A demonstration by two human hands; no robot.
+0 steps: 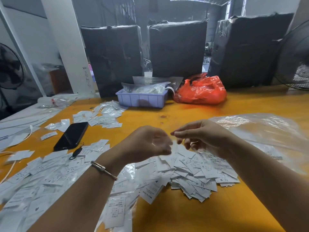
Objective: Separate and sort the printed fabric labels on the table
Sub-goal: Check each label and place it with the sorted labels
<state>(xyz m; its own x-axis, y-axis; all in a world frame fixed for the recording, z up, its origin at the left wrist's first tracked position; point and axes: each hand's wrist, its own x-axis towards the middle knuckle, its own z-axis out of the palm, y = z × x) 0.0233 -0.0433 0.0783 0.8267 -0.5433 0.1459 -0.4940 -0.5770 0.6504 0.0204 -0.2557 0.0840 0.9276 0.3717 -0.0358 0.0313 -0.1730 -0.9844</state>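
Observation:
Both hands hover above the orange table (184, 215), over a heap of white printed fabric labels (194, 173). My left hand (148, 144) is motion-blurred, its fingers curled round a small white label (174, 147) at the fingertips. My right hand (202, 138) faces it a few centimetres away, thumb and forefinger pressed tip to tip; whether they pinch anything is too blurred to tell. More labels, some in clear sleeves, lie spread at the left (38, 178) and under my left forearm. A smaller group of labels (102, 117) lies further back.
A black phone (71, 136) lies left of the hands. A lilac plastic bin (142, 99) and a red plastic bag (200, 91) stand at the back, before black wrapped bales (177, 49). Clear plastic sheeting (260, 129) covers the right. Fans stand at both sides.

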